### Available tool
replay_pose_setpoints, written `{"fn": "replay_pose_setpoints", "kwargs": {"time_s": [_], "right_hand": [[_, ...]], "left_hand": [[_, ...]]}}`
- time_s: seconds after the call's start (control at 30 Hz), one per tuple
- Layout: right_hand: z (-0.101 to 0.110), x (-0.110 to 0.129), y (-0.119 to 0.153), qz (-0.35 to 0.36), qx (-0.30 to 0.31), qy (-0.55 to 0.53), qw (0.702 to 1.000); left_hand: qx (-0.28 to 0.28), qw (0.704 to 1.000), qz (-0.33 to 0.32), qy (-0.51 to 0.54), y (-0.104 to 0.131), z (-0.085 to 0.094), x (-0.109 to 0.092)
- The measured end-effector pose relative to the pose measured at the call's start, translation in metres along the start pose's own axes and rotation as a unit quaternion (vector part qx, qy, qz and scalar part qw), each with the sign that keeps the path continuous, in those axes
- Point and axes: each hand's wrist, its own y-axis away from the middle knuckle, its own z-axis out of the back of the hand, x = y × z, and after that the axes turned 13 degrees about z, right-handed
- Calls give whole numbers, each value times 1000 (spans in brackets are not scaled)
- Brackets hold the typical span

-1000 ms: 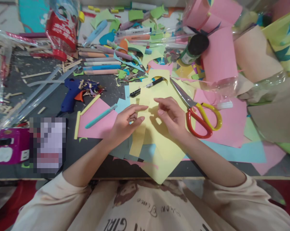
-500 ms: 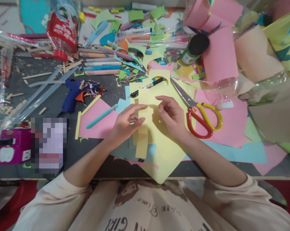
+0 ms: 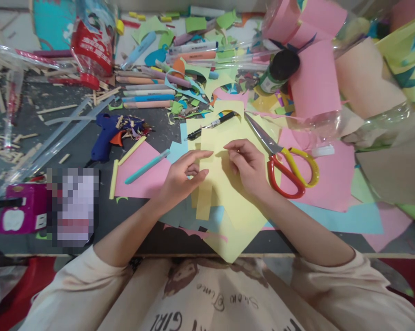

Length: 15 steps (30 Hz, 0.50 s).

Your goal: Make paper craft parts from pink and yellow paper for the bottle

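Observation:
My left hand is over the left side of the yellow paper, thumb and index finger apart, nothing between them. A narrow yellow strip lies beneath its fingertips. To the right, my right hand hovers over the same paper with its fingers curled and thumb near the index finger; no object shows in it. Scissors with red and yellow handles lie just right of that hand. Beyond both hands, a black pen rests on the paper near a curled yellow piece.
A blue glue gun, a teal marker on pink paper and a phone are on the left. Markers, scraps and a red-labelled bottle fill the back. A black-lidded jar and pink-wrapped bottles stand or lie at right.
My right hand has its thumb and index finger slightly closer together. Both hands stay nearly in place. The view has shifted a little, so objects at left appear slightly further right.

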Motion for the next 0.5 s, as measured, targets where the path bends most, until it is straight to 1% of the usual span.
{"fn": "replay_pose_setpoints", "kwargs": {"time_s": [0.27,0.37,0.4,0.47,0.5], "right_hand": [[-3,-3,2,-4,35,-14,999],[1,1,-1,5,50,-2,999],[5,5,-3,9,71,17,997],[19,19,-8,13,139,93,986],[28,28,-10,5,196,165,967]], "left_hand": [[-18,1000,21,-2,-1,-1,-3],[-24,1000,16,8,-1,-2,-3],[-25,999,14,14,-1,-2,-3],[-29,999,11,25,-1,-3,-2],[-31,999,10,29,-1,-4,-1]]}}
